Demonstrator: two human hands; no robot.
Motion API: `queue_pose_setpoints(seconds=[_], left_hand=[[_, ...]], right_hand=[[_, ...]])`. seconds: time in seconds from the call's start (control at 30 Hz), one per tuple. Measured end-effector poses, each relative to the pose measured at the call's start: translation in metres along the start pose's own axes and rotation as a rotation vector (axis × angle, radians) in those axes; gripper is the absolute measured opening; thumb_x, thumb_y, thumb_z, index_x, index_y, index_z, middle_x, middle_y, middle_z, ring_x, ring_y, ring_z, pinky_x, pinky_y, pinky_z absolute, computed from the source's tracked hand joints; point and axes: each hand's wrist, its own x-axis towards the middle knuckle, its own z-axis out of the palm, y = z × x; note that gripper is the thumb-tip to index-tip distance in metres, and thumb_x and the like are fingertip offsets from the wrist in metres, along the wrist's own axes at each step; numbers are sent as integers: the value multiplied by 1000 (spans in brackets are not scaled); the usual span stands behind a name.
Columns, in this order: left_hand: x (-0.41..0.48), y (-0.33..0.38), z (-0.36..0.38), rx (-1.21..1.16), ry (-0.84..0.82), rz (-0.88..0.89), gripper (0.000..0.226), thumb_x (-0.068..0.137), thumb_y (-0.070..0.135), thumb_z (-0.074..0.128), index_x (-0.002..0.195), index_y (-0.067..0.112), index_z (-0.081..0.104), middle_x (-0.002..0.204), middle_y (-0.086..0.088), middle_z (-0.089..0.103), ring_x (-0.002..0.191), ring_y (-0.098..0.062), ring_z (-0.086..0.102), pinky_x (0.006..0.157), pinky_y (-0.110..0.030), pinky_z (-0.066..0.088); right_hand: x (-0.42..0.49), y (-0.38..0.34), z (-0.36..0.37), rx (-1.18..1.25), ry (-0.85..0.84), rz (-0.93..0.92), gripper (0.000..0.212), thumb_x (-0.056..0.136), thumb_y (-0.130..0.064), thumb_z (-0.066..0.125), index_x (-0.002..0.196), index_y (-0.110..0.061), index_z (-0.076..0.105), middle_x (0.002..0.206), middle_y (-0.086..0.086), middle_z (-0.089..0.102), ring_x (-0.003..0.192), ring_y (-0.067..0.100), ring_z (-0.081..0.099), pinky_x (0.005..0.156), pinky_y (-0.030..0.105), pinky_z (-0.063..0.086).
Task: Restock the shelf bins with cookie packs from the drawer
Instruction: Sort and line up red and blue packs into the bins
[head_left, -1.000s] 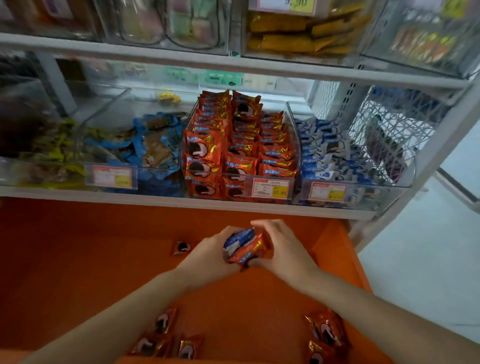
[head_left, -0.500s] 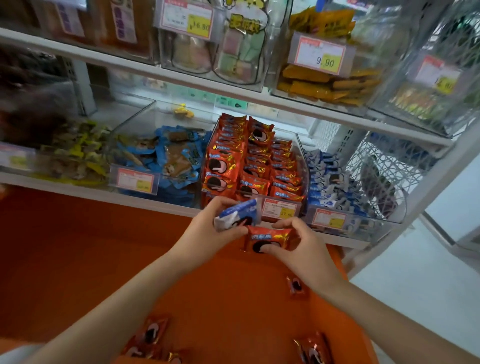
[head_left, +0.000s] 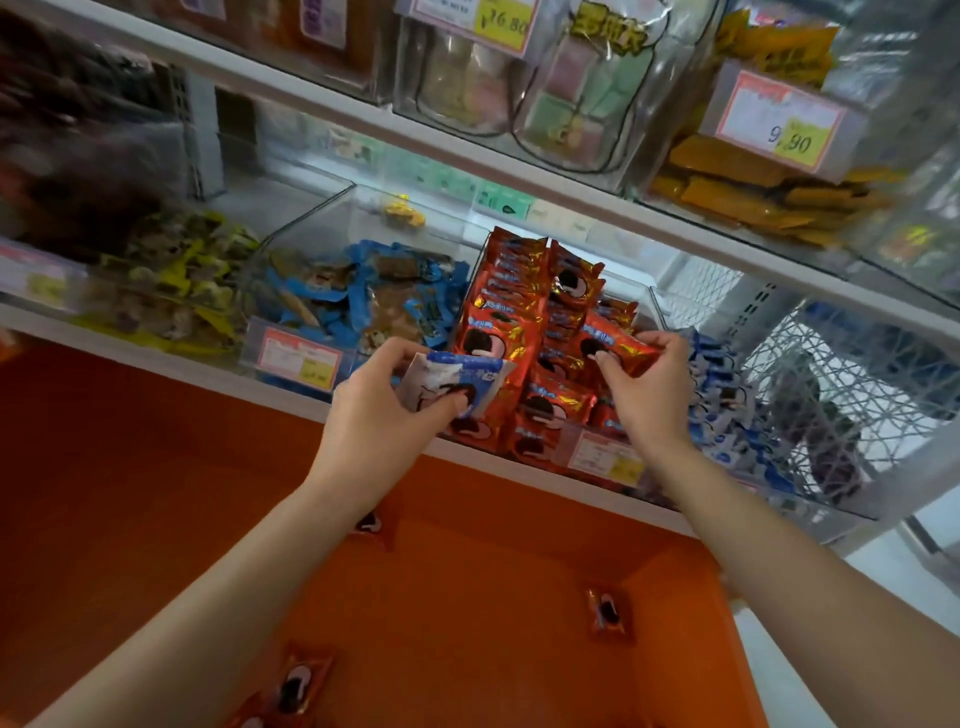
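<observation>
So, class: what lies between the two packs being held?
Head view: the stacked red cookie packs lie between the blue-and-white pack in the left hand and the red pack in the right hand.

My left grip (head_left: 384, 421) pinches a blue-and-white foil cookie pack (head_left: 441, 382). My right grip (head_left: 649, 395) holds a red foil cookie pack (head_left: 618, 345).

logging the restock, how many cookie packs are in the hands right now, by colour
red foil cookie pack: 1, pinched by the right hand
blue and white foil cookie pack: 1, held by the left hand
total: 2
</observation>
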Motion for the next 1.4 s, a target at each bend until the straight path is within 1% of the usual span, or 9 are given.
queue_pose_setpoints(seconds=[0.07,0.2,0.27,0.4,0.63,0.87,1.07,1.23,1.4], left_hand=[[5,-3,0,-22,21,-3,31,79,30,76,98,23,53,84,13,59,71,1,57,51,-7,42],[16,-5,3,-87,49,7,29,79,29,75,99,22,55,86,12,62,76,5,58,56,-7,45],[22,-4,5,-104,64,23,28,80,27,74,100,22,55,90,12,62,79,2,59,59,-7,46],[32,-1,12,-163,69,43,30,80,24,74,104,20,56,92,12,63,83,1,61,59,-8,47],[35,-3,16,-169,45,24,27,80,23,74,99,23,55,91,14,62,84,1,61,64,-10,50],[32,0,22,-188,12,20,29,80,19,75,99,24,54,90,15,60,81,16,56,58,-2,43],[31,-1,23,-204,-23,39,25,81,17,74,98,19,55,86,16,60,76,17,56,55,-4,42],[33,-3,25,-165,-25,45,26,81,23,74,98,18,55,81,13,59,71,12,56,54,-5,42],[33,-4,28,-135,-22,-10,42,79,33,73,112,25,49,93,13,60,78,5,60,59,-6,48]], right_hand=[[21,2,16,-23,51,51,42,87,-24,69,116,-9,43,99,-3,52,84,10,52,63,8,37],[63,7,43,13,111,142,42,86,-25,70,115,-7,44,109,11,58,103,25,59,89,33,46],[81,6,52,-20,105,164,47,88,-25,68,121,-3,43,117,15,58,110,29,57,92,34,44],[106,6,64,-84,64,166,54,91,-21,64,131,1,36,129,17,53,121,28,51,95,30,39],[129,22,79,-195,-77,134,47,90,-31,65,123,-1,51,123,15,59,117,27,53,78,23,33],[129,11,85,-294,-36,176,67,95,-24,56,144,2,19,141,22,40,130,33,41,100,34,35],[123,24,83,-535,26,-134,23,95,-25,55,114,-13,58,125,17,46,117,34,45,90,39,40],[121,28,77,-456,-92,-176,33,99,-28,47,126,-12,58,124,15,55,113,31,54,90,32,40],[91,20,59,-284,-148,-208,31,101,-27,45,125,-9,53,120,11,58,113,26,53,90,30,39]])
